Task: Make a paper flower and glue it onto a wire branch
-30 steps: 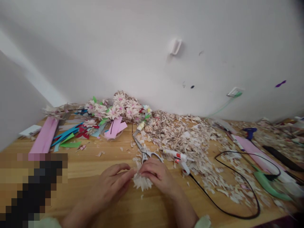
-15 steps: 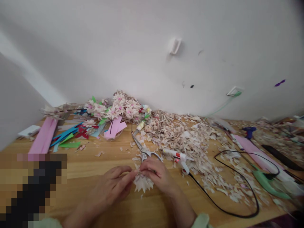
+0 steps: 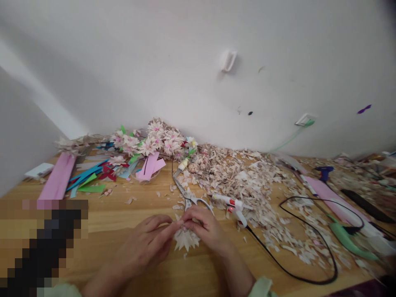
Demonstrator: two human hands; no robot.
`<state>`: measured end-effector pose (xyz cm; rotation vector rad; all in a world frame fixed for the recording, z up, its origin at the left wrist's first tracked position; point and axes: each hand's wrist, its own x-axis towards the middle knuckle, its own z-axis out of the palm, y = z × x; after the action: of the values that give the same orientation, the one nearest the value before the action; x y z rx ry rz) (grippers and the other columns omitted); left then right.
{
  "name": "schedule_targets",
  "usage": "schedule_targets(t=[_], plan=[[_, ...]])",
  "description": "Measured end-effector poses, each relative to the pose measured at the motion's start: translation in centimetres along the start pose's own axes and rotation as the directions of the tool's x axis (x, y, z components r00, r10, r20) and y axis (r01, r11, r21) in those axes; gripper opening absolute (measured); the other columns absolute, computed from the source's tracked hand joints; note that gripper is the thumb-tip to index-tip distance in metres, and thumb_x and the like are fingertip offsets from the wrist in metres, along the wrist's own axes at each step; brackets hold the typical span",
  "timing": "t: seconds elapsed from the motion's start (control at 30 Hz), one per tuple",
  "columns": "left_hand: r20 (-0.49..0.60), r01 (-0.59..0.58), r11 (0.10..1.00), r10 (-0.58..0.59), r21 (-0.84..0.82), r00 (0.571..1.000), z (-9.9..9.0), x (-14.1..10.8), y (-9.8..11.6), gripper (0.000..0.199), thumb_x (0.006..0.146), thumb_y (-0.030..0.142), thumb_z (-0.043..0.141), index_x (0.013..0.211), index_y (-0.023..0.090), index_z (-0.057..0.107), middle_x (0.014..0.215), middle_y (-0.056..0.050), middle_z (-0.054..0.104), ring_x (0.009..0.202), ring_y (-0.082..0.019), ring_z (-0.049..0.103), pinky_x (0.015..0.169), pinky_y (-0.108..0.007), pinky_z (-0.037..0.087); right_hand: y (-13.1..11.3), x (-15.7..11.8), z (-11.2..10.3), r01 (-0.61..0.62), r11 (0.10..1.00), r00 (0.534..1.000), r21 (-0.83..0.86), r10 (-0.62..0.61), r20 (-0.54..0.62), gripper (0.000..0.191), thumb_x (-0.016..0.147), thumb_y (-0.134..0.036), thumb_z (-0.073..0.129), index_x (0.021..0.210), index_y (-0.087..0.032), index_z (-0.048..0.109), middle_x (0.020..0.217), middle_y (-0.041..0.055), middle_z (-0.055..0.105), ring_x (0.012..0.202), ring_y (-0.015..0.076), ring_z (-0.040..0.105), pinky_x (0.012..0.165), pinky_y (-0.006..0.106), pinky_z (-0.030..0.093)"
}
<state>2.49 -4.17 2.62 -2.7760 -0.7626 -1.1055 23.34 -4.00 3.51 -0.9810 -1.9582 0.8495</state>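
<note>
1. At the far left of the wooden workbench (image 3: 102, 218) lies a long pink paper strip (image 3: 57, 175), with teal, green and red paper offcuts (image 3: 85, 175) just to its right. They sit well away from your hands, so your working space is uncluttered.
2. Behind those, against the wall, is a bunch of finished pink-and-cream paper flowers (image 3: 148, 144). It stands well beyond your reach point.
3. Your left hand (image 3: 144, 243) comes in from the left with its fingers nearly straight, and the fingertips (image 3: 175, 224) pressed together on top of the spiky cream paper flower (image 3: 185, 240). This grip is almost closed, holding the paper between the fingers and thumb.
4. Your right hand (image 3: 206, 229) curls over from the other side, closed on the same gathered top, so the two hands meet there. The flower lies on the bench under both hands, its points fanning toward you. A firm pinch at that gathered point looks best, leaving the points free so they don't crush.
5. Just beyond your right hand, steel scissors (image 3: 187, 198) lie open-handled among the scraps, close to your knuckles.
6. Further right are a white hot glue gun (image 3: 235, 208) with its black cord (image 3: 309, 264) and a large heap of paper scraps (image 3: 241, 185). Keep your right wrist clear of the glue gun's nozzle.
</note>
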Motion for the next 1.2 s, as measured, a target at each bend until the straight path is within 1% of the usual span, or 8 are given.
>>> schedule_targets(t=[0.13,0.23,0.3,0.57,0.7,0.87,1.0,1.2], plan=[[0.037,0.072,0.994,-0.069,-0.083,0.997,-0.23,-0.29,0.12,0.053,0.071,0.008,0.055,0.121,0.02,0.041,0.095,-0.007,0.068,0.09,-0.017,0.062,0.077,-0.027,0.052,-0.01,0.08,0.08,0.002,1.0,1.0,0.004,-0.002,-0.003,0.013,0.086,-0.029,0.053,0.082,-0.023,0.065,0.075,0.0008,0.063,0.074,0.0155,0.057,0.069,0.027,0.043],[0.077,0.152,0.972,-0.14,-0.179,0.987,-0.32,-0.43,0.17,0.059,0.07,0.01,0.056,0.124,0.023,0.035,0.095,-0.004,0.068,0.093,-0.018,0.061,0.08,-0.029,0.051,0.17,0.11,0.12,0.0,1.0,1.0,0.03,0.0,-0.011,0.014,0.086,-0.03,0.053,0.082,-0.023,0.065,0.074,0.0011,0.064,0.073,0.0157,0.058,0.069,0.027,0.044],[0.093,0.184,0.957,-0.167,-0.225,0.982,-0.3,-0.48,0.16,0.064,0.07,0.01,0.057,0.127,0.024,0.031,0.095,-0.003,0.069,0.093,-0.018,0.06,0.081,-0.031,0.051,0.33,0.1,0.17,0.004,0.999,1.0,0.051,-0.003,-0.021,0.014,0.086,-0.03,0.053,0.083,-0.023,0.065,0.073,0.0011,0.064,0.072,0.0157,0.058,0.069,0.027,0.044],[0.09,0.159,0.958,-0.142,-0.239,0.986,0.19,-0.91,0.2,0.068,0.071,0.009,0.057,0.131,0.024,0.028,0.097,-0.004,0.069,0.097,-0.018,0.059,0.082,-0.031,0.051,0.37,0.13,0.35,-0.005,0.996,0.999,0.092,0.009,-0.049,0.013,0.086,-0.03,0.054,0.082,-0.023,0.064,0.072,0.0009,0.063,0.072,0.0157,0.059,0.069,0.028,0.044],[0.102,0.188,0.956,-0.168,-0.225,0.98,0.2,-0.94,0.26,0.068,0.07,0.01,0.058,0.13,0.024,0.03,0.1,-0.005,0.067,0.096,-0.018,0.06,0.081,-0.031,0.051,0.3,0.17,0.4,0.001,0.994,0.998,0.105,0.005,-0.06,0.011,0.086,-0.027,0.055,0.081,-0.022,0.064,0.07,0.0004,0.063,0.071,0.0151,0.058,0.069,0.027,0.044],[0.138,0.218,0.942,-0.188,-0.255,0.972,-0.03,-0.68,0.29,0.071,0.07,0.009,0.057,0.132,0.025,0.025,0.098,-0.003,0.069,0.095,-0.019,0.06,0.082,-0.032,0.05,0.38,0.16,0.42,0.011,0.993,0.997,0.115,-0.002,-0.074,0.011,0.085,-0.025,0.055,0.078,-0.022,0.064,0.069,0.0,0.062,0.069,0.0147,0.057,0.068,0.026,0.043],[0.112,0.232,0.93,-0.207,-0.285,0.972,-0.04,-0.61,0.26,0.073,0.071,0.008,0.055,0.133,0.025,0.02,0.097,-0.003,0.069,0.096,-0.019,0.06,0.085,-0.035,0.049,0.4,0.15,0.43,0.006,0.993,0.996,0.117,0.004,-0.089,0.01,0.085,-0.026,0.056,0.08,-0.023,0.065,0.07,-0.0002,0.063,0.07,0.0147,0.057,0.068,0.026,0.043],[0.125,0.238,0.938,-0.212,-0.251,0.969,0.02,-0.64,0.25,0.07,0.069,0.008,0.056,0.13,0.026,0.027,0.096,-0.002,0.069,0.095,-0.019,0.06,0.083,-0.032,0.049,0.57,0.15,0.52,0.048,0.994,0.994,0.103,-0.036,-0.107,0.013,0.085,-0.026,0.056,0.077,-0.021,0.065,0.068,-0.0003,0.062,0.068,0.0137,0.057,0.067,0.025,0.043]])
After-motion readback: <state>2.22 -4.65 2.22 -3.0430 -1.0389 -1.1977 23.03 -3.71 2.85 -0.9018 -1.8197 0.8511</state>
